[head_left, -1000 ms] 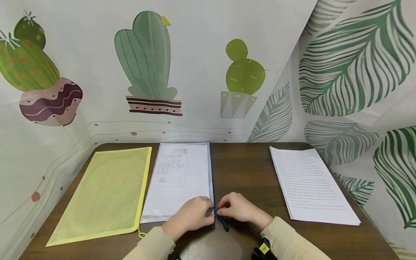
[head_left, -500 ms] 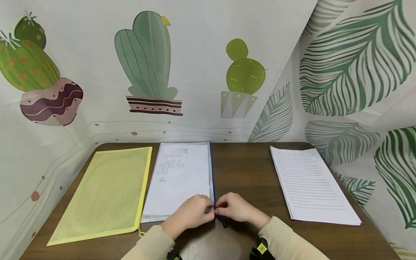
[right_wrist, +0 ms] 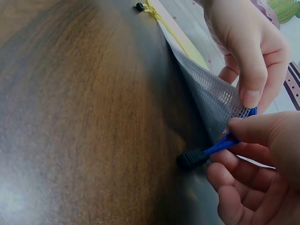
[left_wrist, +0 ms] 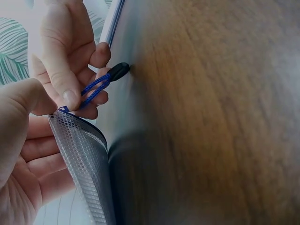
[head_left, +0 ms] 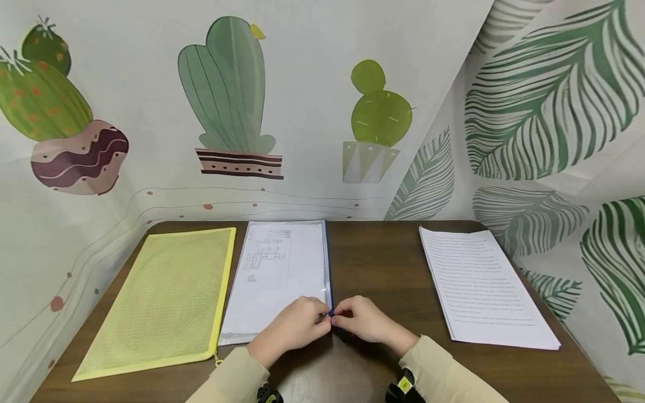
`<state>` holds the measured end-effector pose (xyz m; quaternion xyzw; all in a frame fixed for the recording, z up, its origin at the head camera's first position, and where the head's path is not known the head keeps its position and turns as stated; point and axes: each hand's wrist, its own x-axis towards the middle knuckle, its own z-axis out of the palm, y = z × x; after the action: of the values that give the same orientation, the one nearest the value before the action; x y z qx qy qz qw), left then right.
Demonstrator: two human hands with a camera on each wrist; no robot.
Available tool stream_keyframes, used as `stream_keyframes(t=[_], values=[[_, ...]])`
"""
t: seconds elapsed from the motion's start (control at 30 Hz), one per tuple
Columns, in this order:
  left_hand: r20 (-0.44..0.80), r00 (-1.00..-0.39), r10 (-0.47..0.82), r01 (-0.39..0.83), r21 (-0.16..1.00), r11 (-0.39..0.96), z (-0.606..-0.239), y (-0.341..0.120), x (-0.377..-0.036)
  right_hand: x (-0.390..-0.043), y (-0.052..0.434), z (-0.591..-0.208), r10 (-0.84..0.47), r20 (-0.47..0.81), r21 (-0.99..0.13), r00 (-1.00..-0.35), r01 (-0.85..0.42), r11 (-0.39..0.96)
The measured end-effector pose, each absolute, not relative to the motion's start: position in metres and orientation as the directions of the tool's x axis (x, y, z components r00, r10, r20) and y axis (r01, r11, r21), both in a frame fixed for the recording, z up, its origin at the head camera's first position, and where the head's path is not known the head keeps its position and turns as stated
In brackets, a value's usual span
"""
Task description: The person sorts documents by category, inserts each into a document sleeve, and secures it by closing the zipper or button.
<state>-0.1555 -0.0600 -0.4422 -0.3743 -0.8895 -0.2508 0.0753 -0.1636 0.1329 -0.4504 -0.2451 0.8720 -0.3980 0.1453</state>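
left hand (head_left: 291, 329) and right hand (head_left: 370, 322) at a clear pouch (head_left: 279, 282)

the left, thumb to fingers, pinches the pouch's near right corner, raised off a brown desk (head_left: 378, 263); the right pinches a blue cord (right_wrist: 219, 146), its black tip (right_wrist: 192, 160) jutting free. the pouch lies between a yellow pouch (head_left: 161, 302), just left, and a paper stack (head_left: 486, 288), well right.
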Motion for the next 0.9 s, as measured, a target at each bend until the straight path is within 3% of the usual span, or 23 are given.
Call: stream_keyframes(t=[0.9], values=[[0.409,-0.687,0.601,0.727,0.376,0.575,-0.445,-0.0598,-0.154,-0.1651,0.1346,-0.4481,-0.539,-0.048,-0.759,-0.841,-0.32,0.567]])
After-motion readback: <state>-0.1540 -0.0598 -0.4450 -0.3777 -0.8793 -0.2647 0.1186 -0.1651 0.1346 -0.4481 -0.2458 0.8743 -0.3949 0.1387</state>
